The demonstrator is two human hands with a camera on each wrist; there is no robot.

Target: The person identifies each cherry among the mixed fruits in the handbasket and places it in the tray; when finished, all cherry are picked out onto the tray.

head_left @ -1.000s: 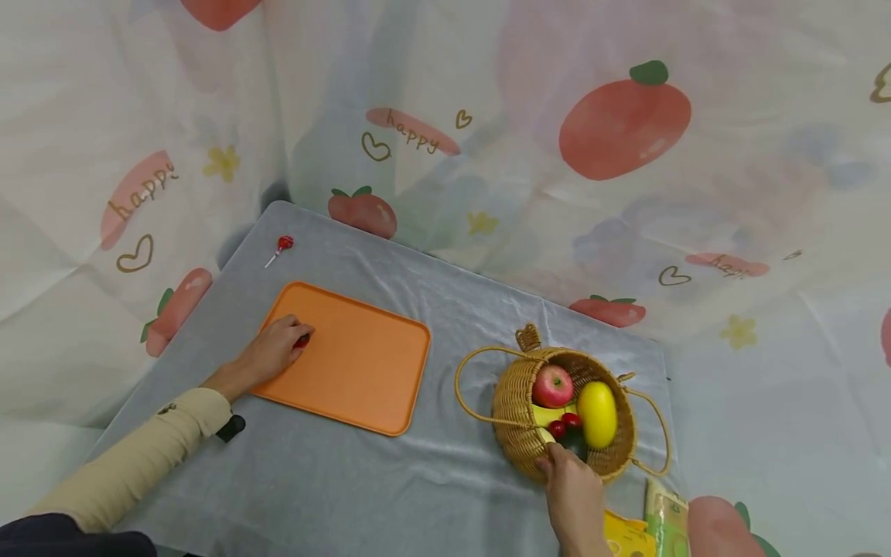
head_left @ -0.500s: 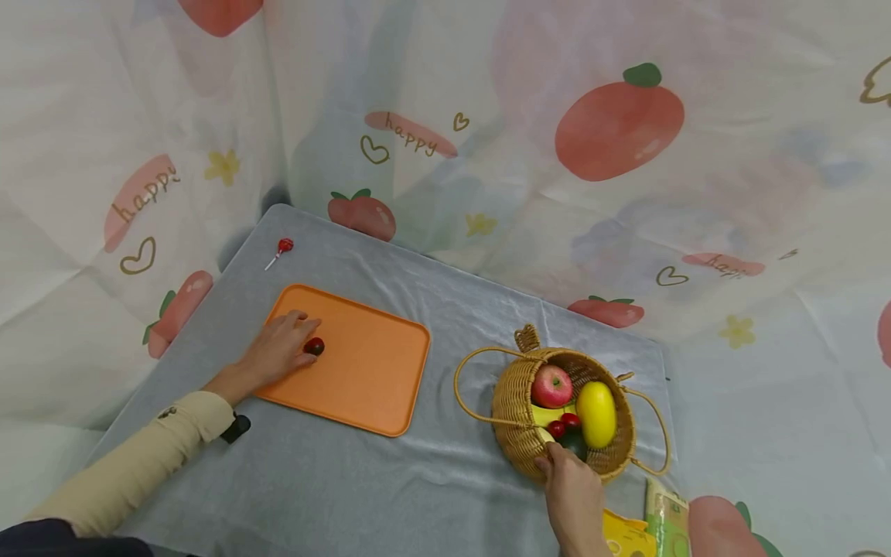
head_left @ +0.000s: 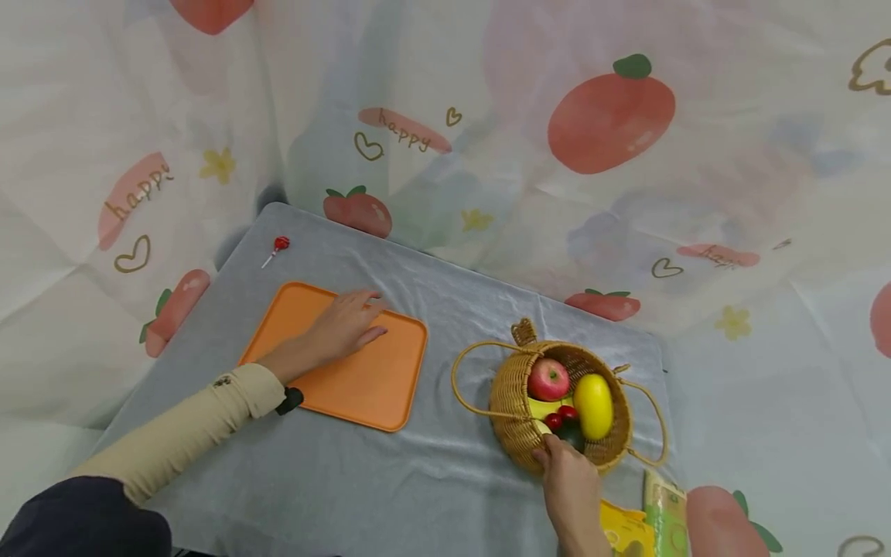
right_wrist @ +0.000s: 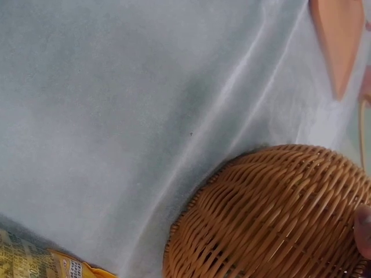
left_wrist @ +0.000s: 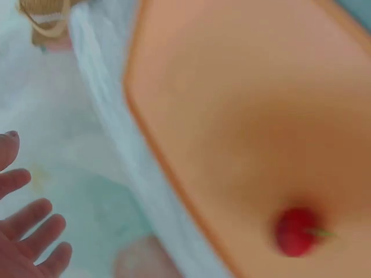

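Note:
My left hand (head_left: 341,329) hovers over the orange tray (head_left: 376,394), fingers spread and nothing between them. A small red cherry (left_wrist: 297,231) with a green stem lies on the tray in the left wrist view; from the head camera the left hand and forearm hide it. My right hand (head_left: 574,487) grips the near rim of the wicker basket (head_left: 511,418), its thumb (right_wrist: 363,231) against the outer weave. Inside the basket are a red apple (head_left: 548,380), a yellow mango-like fruit (head_left: 594,407), two red cherries (head_left: 560,418), bananas (head_left: 544,408) and a dark green fruit (head_left: 571,435).
A red lollipop (head_left: 279,246) lies beyond the tray near the table's back left corner. Yellow and green snack packets (head_left: 664,510) lie right of my right hand. Grey cloth (head_left: 348,487) covers the table, and printed fabric walls (head_left: 418,193) rise along its left and far sides.
My left hand has let go of the cherry on the tray, then moved right across the tray with its fingers opening. The right hand stays on the basket rim.

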